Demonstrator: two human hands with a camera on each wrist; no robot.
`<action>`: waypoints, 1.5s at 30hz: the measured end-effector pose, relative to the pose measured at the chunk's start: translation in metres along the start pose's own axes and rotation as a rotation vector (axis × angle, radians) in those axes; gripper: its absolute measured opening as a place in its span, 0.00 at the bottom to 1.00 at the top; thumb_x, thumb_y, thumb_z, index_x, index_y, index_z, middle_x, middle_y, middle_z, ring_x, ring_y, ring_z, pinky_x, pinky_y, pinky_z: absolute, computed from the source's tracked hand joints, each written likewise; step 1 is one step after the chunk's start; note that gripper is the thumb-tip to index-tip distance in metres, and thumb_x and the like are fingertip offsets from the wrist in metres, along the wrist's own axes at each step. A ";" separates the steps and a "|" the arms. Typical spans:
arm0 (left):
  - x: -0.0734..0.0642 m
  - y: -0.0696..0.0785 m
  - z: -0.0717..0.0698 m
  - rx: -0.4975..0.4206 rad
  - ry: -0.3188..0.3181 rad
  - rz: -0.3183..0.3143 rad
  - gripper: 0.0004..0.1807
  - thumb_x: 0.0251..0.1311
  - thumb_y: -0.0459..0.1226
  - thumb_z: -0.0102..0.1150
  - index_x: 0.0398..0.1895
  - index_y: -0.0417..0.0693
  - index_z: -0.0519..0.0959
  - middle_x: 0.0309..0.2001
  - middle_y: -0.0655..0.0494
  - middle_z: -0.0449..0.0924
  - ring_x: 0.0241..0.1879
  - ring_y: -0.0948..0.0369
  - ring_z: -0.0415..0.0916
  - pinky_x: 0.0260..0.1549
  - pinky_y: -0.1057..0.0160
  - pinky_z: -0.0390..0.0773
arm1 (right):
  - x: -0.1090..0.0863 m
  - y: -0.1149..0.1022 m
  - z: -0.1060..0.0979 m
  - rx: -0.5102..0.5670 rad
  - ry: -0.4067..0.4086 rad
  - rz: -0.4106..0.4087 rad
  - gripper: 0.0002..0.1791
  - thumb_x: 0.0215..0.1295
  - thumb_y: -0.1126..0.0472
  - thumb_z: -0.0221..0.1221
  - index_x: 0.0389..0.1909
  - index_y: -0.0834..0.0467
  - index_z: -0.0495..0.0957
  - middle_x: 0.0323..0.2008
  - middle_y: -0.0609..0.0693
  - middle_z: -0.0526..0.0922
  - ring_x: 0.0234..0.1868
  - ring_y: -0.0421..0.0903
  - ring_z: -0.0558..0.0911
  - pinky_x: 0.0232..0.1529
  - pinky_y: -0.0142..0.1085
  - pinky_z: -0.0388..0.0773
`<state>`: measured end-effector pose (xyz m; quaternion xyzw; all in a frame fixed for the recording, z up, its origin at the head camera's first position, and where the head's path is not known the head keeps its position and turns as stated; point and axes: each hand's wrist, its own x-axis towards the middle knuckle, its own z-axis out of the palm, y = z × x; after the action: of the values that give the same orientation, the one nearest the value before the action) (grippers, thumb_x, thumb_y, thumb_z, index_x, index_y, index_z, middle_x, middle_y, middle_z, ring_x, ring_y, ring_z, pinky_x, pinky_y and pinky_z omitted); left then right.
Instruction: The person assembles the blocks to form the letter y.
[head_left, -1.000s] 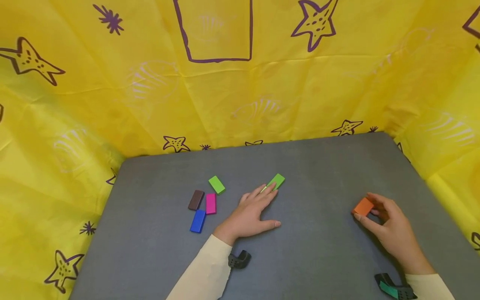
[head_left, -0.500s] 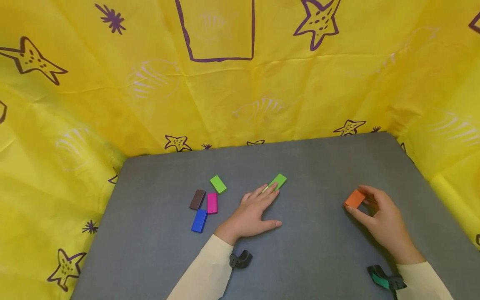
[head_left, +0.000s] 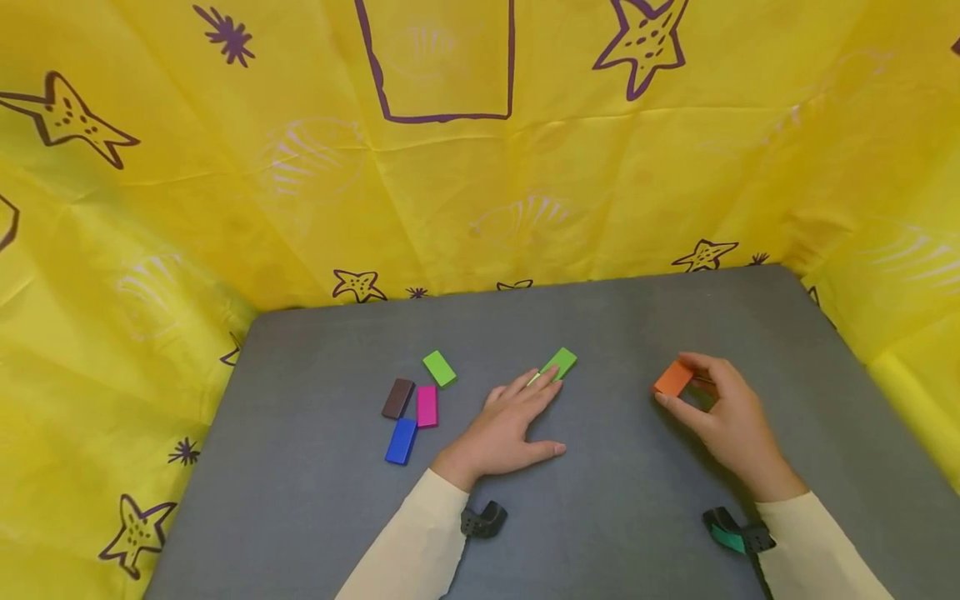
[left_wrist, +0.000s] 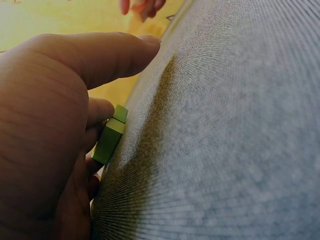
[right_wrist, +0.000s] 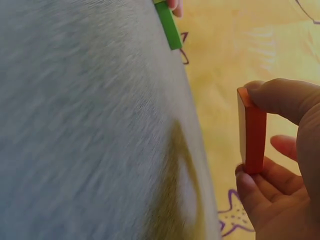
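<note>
- L hand (head_left: 504, 429): palm down, fingers straight & a bit spread, thumb stuck out to the side; not wrapped round anything.
- L fingertips rest on/against far green blk (head_left: 561, 363), mid-bench; L wrist cam shows a 2nd, near green blk (left_wrist: 108, 141) set end to end w/ it, mostly covered by fingers in head view. Can't tell if the two actually touch.
- R hand (head_left: 731, 417): thumb one side, fingers other, pinching orange blk (head_left: 673, 379); hand only part-open, about as wide as the blk.
- Orange blk is held up off the bench (head_left: 600, 517), tilted in head view, right of the green pair & well apart from it; R wrist cam has it clear of the surface, w/ hand's shadow below.
- Left of L hand, a loose group: lone green blk (head_left: 439, 368) at the back, set at an angle; brown blk (head_left: 397, 398) & pink blk (head_left: 427, 406) side by side in front of it; blue blk (head_left: 401, 441) nearest the person, its top end at pink's lower corner. Contact there unclear.
- Both arms in cream sleeves (head_left: 416, 533); dark strap pc (head_left: 483, 521) at L wrist, black/teal one (head_left: 735, 532) at R.
- Bench grey; yellow cloth (head_left: 450, 192) behind & both sides, printed w/ purple starfish + pale fish.
</note>
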<state>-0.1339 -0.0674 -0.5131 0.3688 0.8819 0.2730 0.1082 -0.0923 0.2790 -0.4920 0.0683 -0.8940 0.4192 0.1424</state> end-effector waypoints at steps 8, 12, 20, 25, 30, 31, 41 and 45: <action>-0.002 0.000 -0.001 0.011 0.004 -0.002 0.49 0.73 0.59 0.64 0.89 0.51 0.56 0.88 0.66 0.41 0.86 0.57 0.37 0.76 0.45 0.53 | 0.021 -0.008 0.015 0.006 0.008 -0.045 0.34 0.61 0.66 0.81 0.66 0.70 0.80 0.58 0.60 0.80 0.54 0.57 0.81 0.55 0.17 0.69; -0.002 0.000 0.000 0.026 0.009 0.000 0.49 0.73 0.59 0.64 0.89 0.51 0.56 0.88 0.66 0.41 0.86 0.57 0.38 0.75 0.46 0.54 | 0.030 -0.009 0.025 0.016 0.022 -0.084 0.32 0.58 0.68 0.82 0.63 0.69 0.83 0.58 0.61 0.81 0.53 0.58 0.81 0.53 0.20 0.71; 0.000 -0.001 0.001 0.048 0.013 0.003 0.49 0.73 0.59 0.65 0.89 0.51 0.57 0.88 0.66 0.41 0.86 0.57 0.38 0.75 0.47 0.56 | 0.046 -0.015 0.041 0.018 0.011 -0.079 0.31 0.61 0.64 0.81 0.63 0.68 0.83 0.58 0.60 0.81 0.54 0.60 0.82 0.54 0.30 0.75; 0.000 0.000 0.000 0.046 0.013 0.005 0.49 0.73 0.59 0.65 0.89 0.50 0.57 0.88 0.65 0.41 0.86 0.58 0.38 0.75 0.48 0.56 | 0.057 -0.013 0.052 0.010 -0.002 -0.059 0.30 0.63 0.64 0.80 0.63 0.70 0.82 0.59 0.63 0.81 0.54 0.61 0.81 0.54 0.54 0.78; -0.001 0.000 0.000 0.055 0.010 0.009 0.49 0.73 0.59 0.64 0.89 0.50 0.57 0.88 0.66 0.41 0.86 0.57 0.38 0.75 0.48 0.56 | 0.067 -0.010 0.061 0.018 -0.017 -0.028 0.31 0.65 0.63 0.79 0.64 0.72 0.81 0.59 0.65 0.80 0.54 0.62 0.81 0.55 0.59 0.78; -0.001 0.000 0.000 0.057 0.009 0.009 0.49 0.73 0.59 0.64 0.89 0.50 0.57 0.88 0.66 0.41 0.86 0.57 0.38 0.75 0.48 0.56 | 0.069 -0.010 0.063 0.023 -0.021 -0.019 0.31 0.65 0.62 0.79 0.64 0.72 0.81 0.59 0.65 0.80 0.54 0.63 0.81 0.56 0.60 0.78; 0.000 0.000 0.000 0.061 0.006 0.011 0.49 0.74 0.60 0.64 0.89 0.51 0.56 0.88 0.65 0.42 0.86 0.57 0.38 0.75 0.48 0.56 | 0.087 -0.010 0.083 0.040 -0.061 0.030 0.32 0.67 0.59 0.78 0.65 0.73 0.80 0.59 0.67 0.80 0.57 0.65 0.81 0.61 0.60 0.78; 0.000 0.000 0.000 0.056 0.007 0.010 0.49 0.74 0.59 0.64 0.89 0.51 0.57 0.88 0.65 0.42 0.86 0.57 0.39 0.75 0.47 0.56 | 0.091 -0.007 0.091 0.027 -0.073 0.028 0.33 0.68 0.58 0.78 0.65 0.73 0.80 0.60 0.67 0.80 0.57 0.65 0.81 0.61 0.60 0.77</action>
<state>-0.1340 -0.0675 -0.5137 0.3750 0.8878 0.2498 0.0934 -0.1945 0.2040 -0.5137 0.0728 -0.8937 0.4306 0.1028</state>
